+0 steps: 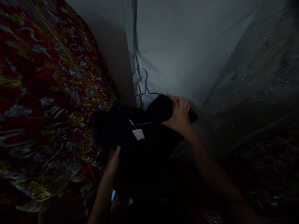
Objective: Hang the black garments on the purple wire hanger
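Observation:
A black garment hangs on a thin purple hanger, whose hook goes through a white chain of rings on the wall. From the garment's neck dangles a small white tag. My right hand grips the garment at its right shoulder, near the end of the hanger, with the thumb in front. Lower down, at the garment's left side, my left hand has its thumb on the cloth. Its other fingers are mostly lost in the dark fabric.
Close on the left hangs a red garment with gold and silver embroidery. Behind the hanger is a pale wall. Sheer, glittering fabric stands on the right. A small lit screen glows at the bottom; the floor is very dark.

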Demonstrator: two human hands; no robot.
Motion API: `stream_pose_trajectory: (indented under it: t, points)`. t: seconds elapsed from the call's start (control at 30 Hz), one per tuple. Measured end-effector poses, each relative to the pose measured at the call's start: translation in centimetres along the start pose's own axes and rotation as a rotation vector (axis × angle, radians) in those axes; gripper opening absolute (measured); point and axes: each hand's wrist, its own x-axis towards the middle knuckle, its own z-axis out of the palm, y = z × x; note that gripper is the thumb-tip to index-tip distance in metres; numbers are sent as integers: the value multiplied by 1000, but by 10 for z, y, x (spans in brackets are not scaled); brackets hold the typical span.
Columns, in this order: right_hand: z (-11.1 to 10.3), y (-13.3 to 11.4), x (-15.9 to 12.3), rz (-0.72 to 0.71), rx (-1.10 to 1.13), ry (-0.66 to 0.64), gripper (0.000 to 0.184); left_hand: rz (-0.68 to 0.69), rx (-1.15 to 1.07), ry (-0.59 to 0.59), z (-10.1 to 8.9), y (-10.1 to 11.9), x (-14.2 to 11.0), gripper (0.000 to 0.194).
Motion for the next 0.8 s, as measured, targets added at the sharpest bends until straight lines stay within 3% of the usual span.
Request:
stream_pose_trajectory:
  t: [0.1, 0.17, 0.23, 0.3, 0.33, 0.43, 0.53, 0.63, 0.73, 0.77, 0.8]
  points:
    - [-1, -15, -15, -123, 138, -137, 112, -103, 57, 153, 8, -26, -18, 65]
    - [6, -23, -35, -110, 288, -130, 102, -132, 46, 184, 16, -31, -27, 63]
    - [26, -35, -60, 42, 434, 11, 84, -173, 9, 184, 21, -33, -35, 61]
    - [57, -50, -85, 308, 546, 194, 61, -224, -19, 169, 23, -34, -43, 63]
    - [74, -58, -96, 427, 587, 198, 53, -247, -29, 147, 24, -34, -47, 63]
    - [115, -76, -119, 608, 672, 51, 42, -261, -12, 108, 25, -36, -56, 60]
    - [126, -75, -131, 631, 755, -110, 47, -219, 48, 238, 26, -34, -57, 53]
    - [114, -60, -146, 641, 777, -220, 54, -14, 183, 430, 25, -34, -58, 51]
    - [97, -47, -169, 671, 792, -381, 45, 398, 383, 620, 30, -43, -69, 68]
    - [91, -45, -177, 697, 783, -436, 40, 489, 440, 624, 33, -47, -76, 69]
    - [86, -44, -184, 729, 767, -484, 36, 521, 485, 556, 39, -51, -83, 66]
